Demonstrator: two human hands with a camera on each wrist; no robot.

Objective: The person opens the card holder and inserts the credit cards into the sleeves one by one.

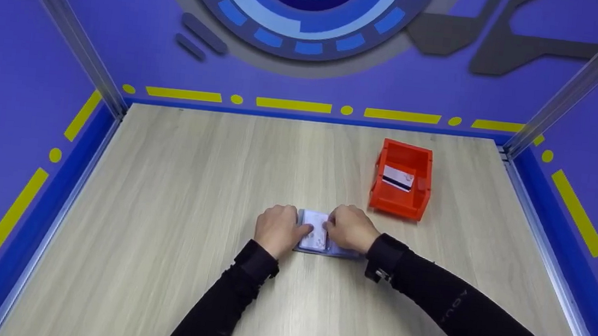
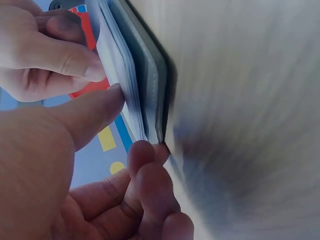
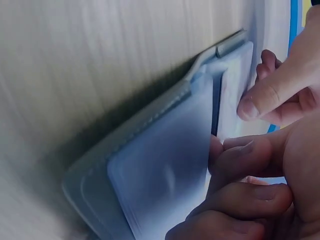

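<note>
An open card holder (image 1: 343,252) with a grey cover and clear plastic sleeves (image 3: 160,160) lies on the table. A pale printed card (image 1: 314,238) shows on its left half, a dark strip beside it in the right wrist view. My left hand (image 1: 278,229) grips the holder's left side, thumb on top of the card and fingers curled at the outer edge. From the other side, my right hand (image 1: 352,229) pinches the card's right edge near the holder's middle, its fingers curled. In the left wrist view the sleeves (image 2: 120,55) appear as a thick stack over the cover.
A red open bin (image 1: 399,199) stands behind and to the right of my right hand. Inside it lies a white card (image 1: 398,178) with a black stripe. Blue-purple panels (image 1: 306,89) border the wood-grain table (image 1: 193,180) at the back and both sides.
</note>
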